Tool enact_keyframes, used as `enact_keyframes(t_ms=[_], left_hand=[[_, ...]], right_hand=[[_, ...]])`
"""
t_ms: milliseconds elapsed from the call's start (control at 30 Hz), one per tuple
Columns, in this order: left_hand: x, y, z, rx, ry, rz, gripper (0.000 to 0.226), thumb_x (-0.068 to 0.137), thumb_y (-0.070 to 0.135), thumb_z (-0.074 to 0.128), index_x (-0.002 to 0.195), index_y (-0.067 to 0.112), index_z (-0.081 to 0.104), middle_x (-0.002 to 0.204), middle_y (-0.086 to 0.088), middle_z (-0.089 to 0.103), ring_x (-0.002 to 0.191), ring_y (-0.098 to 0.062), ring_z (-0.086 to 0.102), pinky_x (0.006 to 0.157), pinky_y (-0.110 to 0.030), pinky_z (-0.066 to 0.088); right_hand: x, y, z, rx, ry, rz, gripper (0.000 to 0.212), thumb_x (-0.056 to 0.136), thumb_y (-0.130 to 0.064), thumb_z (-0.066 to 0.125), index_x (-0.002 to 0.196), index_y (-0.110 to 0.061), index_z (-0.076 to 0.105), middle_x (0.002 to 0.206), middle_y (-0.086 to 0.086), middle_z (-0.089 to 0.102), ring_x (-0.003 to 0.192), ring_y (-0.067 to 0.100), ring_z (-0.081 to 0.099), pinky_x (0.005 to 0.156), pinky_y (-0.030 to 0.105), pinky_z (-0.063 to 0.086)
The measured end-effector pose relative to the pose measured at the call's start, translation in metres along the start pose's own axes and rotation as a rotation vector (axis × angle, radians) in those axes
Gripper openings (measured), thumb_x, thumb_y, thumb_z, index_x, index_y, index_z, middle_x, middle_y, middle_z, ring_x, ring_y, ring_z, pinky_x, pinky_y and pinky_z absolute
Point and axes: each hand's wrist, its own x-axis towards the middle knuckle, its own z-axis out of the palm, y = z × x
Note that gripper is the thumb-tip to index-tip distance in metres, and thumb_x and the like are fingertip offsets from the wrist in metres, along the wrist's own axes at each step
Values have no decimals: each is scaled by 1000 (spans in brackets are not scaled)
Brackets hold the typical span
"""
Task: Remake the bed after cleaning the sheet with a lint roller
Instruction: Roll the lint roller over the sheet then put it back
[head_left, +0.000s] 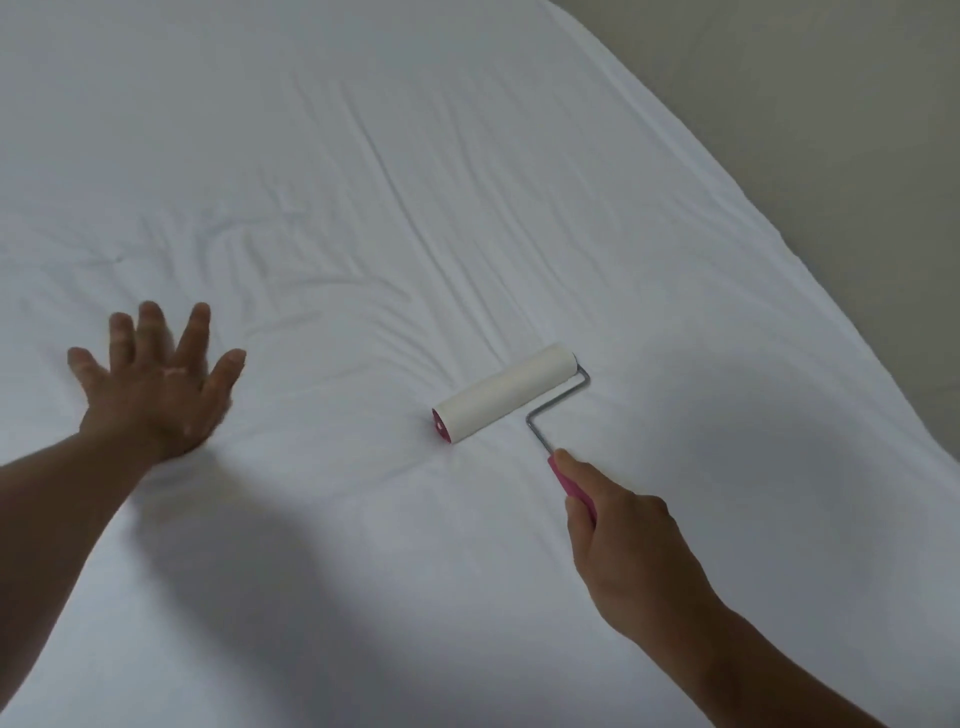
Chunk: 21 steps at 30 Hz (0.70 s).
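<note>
White sheet (363, 156) lies bare on the bed, w/ creases beyond the lint roller (506, 393), whose roll rests on it. R hand (623, 540): fingers curled round the roller's pink handle. L hand (156, 395), well left of the roller: fingers spread, flat on the fabric. Looks like cleaning is mid-way; no covers or pillows in view, so remaking isn't yet begun.

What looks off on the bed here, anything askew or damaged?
Nothing damaged or spilled. The sheet is only creased: wrinkles fan out ahead of the lint roller and near the left hand spread flat on it.
</note>
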Motion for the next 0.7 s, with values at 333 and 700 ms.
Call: enact_keyframes(t_ms=[333, 700], left_hand=[[-124, 11, 22, 28, 12, 192, 79, 88, 75, 6, 158, 38, -1, 166, -14, 4, 152, -34, 3, 114, -63, 7], [-252, 25, 46, 58, -93, 178, 80, 85, 79, 0, 156, 42, -10, 167, -10, -9, 153, -30, -8, 115, -63, 4]], right_hand=[[-170, 91, 27, 67, 19, 119, 49, 100, -41, 40, 144, -57, 27, 102, -10, 72, 95, 12, 68, 89, 37, 55], [-290, 146, 32, 140, -43, 136, 50, 102, -33, 45, 144, -53, 23, 69, -12, 59, 65, 5, 60, 65, 22, 53]])
